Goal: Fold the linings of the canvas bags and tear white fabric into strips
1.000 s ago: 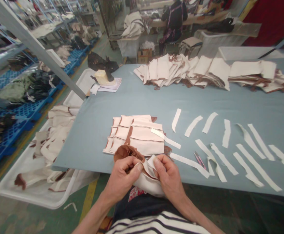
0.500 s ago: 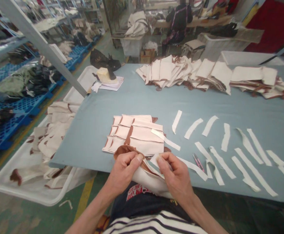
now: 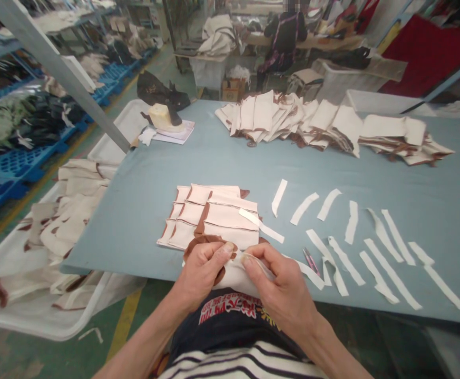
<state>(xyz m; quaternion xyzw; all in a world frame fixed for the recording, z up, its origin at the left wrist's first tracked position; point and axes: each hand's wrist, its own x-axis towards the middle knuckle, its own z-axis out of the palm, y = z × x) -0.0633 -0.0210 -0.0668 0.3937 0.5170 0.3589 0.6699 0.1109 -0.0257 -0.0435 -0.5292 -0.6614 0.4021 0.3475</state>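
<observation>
Between my hands, at the table's front edge, is a cream and brown fabric piece. My left hand pinches its brown edge between thumb and fingers. Close beside it, my right hand is closed on the cream edge; whether a white strip is also in its fingers is hidden. Just beyond lies a stack of similar sewn pieces, with a white strip across its right side. Several more white strips are spread to the right, near small pink-handled thread snips.
Piles of cream and brown pieces line the table's far side. A yellow block rests on papers at the far left corner. A white bin of fabric stands left of the table, near a metal post. A person sits beyond.
My right hand has moved left, closer to my left hand, and the white strip end it pinched is now mostly covered. The camera view has shifted slightly.
</observation>
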